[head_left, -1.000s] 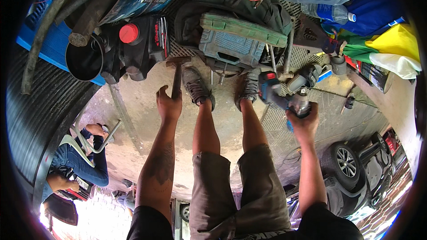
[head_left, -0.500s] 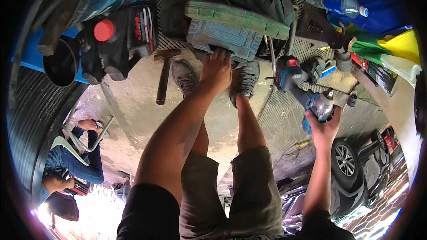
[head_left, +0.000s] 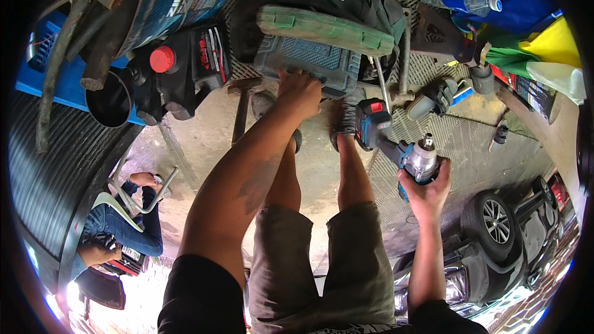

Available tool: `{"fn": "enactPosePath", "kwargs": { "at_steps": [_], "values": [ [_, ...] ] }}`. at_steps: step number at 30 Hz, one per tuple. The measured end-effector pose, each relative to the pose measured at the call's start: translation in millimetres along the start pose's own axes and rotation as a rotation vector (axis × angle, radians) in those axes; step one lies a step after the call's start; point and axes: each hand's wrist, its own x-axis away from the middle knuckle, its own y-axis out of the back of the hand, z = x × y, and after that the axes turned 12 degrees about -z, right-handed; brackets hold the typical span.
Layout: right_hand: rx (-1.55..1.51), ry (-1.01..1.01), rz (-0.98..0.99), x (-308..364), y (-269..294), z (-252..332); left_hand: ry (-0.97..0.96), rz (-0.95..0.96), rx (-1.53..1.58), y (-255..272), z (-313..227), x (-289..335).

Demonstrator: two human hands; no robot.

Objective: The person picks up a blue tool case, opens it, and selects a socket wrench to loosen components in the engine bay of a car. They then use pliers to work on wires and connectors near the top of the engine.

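My left hand (head_left: 300, 94) is closed on the front edge of a blue-grey plastic tool case (head_left: 306, 59); its fingertips are partly hidden. A long green case or lid (head_left: 325, 29) lies along the tool case's far side. Off to the right, my right hand (head_left: 428, 190) grips a cordless impact wrench (head_left: 422, 159) round its silver-and-blue head. The wrench's square drive points upward, and its black battery with a red button reaches toward my shoe. A hammer (head_left: 242, 108) lies left of my feet.
Black bottles, one with a red cap (head_left: 162, 59), stand at left beside a blue bucket (head_left: 185, 0). A black bag (head_left: 371, 0) lies behind the cases. A sandal (head_left: 432, 99) and water bottle (head_left: 461, 0) are at right. A seated person's leg (head_left: 145, 229) shows lower left, a car wheel (head_left: 495, 216) lower right.
My right hand has brought the impact wrench leftward and nearer to my legs. My left hand stays at the tool case's front edge, and the whole view has shifted slightly.
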Motion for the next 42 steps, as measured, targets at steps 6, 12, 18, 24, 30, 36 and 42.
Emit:
{"fn": "enactPosePath", "kwargs": {
  "at_steps": [6,12,18,24,30,36,42],
  "values": [
    [0.037,0.091,-0.015,-20,-6,28,-0.063,-0.237,0.15,53,45,44],
    [0.105,0.276,0.024,-43,-23,50,-0.053,-0.404,0.237,72,44,160],
    [0.352,0.468,0.008,-78,-64,89,0.146,-0.428,0.373,86,34,258],
    [0.504,0.519,-0.128,-88,-105,117,0.307,-0.522,0.528,81,42,334],
    [0.56,0.48,-0.12,-90,-166,111,0.529,-0.416,0.645,76,36,381],
    [0.694,0.407,-0.104,-59,-214,105,0.585,-0.389,0.774,58,37,410],
    [0.793,0.329,-0.131,-17,-257,95,0.655,-0.391,0.829,34,38,431]
  ]
}}
